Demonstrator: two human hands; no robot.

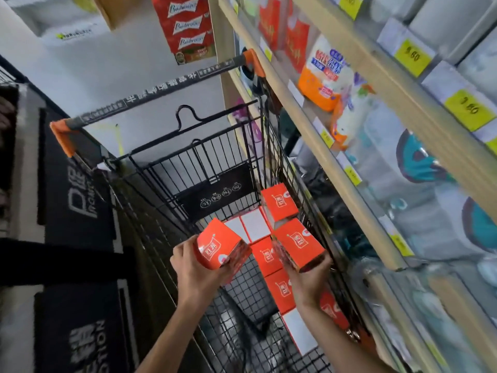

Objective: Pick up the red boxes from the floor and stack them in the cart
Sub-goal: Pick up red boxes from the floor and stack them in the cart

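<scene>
Both my arms reach down into a black wire shopping cart [150, 200] with orange handle corners. My left hand [193, 267] grips a red box [219, 244] held above the cart's floor near its left side. My right hand [309, 281] grips another red box [297, 244] against the cart's right wall. Several more red boxes [269, 255] lie in a row along the right side of the cart bottom, some turned white side up [254, 224]. One red box [278, 201] stands on top at the far end.
A wooden shelf unit [347, 168] with packaged goods and yellow price tags runs close along the cart's right side. Black mats with white lettering [78, 195] lie on the floor to the left. A red carton [185, 25] sits on the floor beyond the cart handle.
</scene>
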